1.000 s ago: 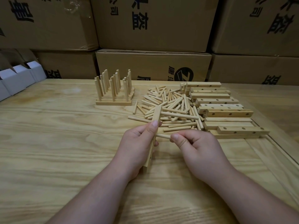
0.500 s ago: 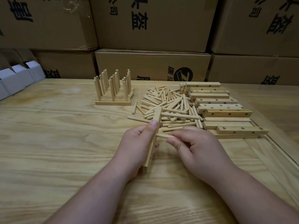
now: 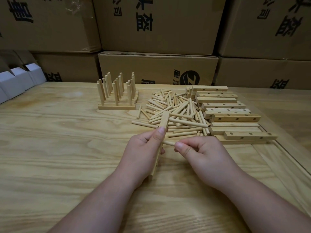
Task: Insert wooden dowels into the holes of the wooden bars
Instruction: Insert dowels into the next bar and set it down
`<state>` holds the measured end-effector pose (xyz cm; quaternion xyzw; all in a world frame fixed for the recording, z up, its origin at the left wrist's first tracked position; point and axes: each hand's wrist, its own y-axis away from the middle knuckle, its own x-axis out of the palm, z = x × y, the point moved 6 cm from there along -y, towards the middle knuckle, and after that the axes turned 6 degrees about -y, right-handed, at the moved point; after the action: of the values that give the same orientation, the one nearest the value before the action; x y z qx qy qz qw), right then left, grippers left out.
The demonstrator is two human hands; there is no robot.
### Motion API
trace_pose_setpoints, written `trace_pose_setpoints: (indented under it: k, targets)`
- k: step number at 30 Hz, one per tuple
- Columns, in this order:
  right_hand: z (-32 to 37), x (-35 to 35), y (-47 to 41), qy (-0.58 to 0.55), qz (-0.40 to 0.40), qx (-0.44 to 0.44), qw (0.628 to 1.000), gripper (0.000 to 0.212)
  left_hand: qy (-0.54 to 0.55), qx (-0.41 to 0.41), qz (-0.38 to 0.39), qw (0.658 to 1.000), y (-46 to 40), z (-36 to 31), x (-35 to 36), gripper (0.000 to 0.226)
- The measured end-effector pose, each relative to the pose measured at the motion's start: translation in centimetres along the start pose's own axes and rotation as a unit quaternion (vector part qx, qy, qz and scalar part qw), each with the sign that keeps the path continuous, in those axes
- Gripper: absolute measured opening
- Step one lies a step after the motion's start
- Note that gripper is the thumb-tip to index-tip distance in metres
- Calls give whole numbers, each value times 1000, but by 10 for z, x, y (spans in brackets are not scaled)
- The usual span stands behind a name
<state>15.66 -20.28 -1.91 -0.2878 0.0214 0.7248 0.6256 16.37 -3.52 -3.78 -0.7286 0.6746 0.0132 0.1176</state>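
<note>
Dowel (image 3: 168, 143), pinched by right hand (image 3: 200, 153), met bar (image 3: 160, 140) gripped by left hand (image 3: 144, 148); skewed entry risked jamming.

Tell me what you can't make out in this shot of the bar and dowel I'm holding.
- Head view: the hole where the dowel meets the held bar is hidden by the left hand.
- The dowel's far end is covered by the right hand that pinches it.
- Most of the bar's holed face is turned away from the camera.
- How many finished bars stand behind the front one: dowels overlap.
</note>
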Motion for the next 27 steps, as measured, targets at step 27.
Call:
trace_pose_setpoints:
  k: [27]
  targets:
    - [-38, -35, -3, 349, -79, 181, 916, 62, 297, -102, 28, 949, -10, 13, 3, 25]
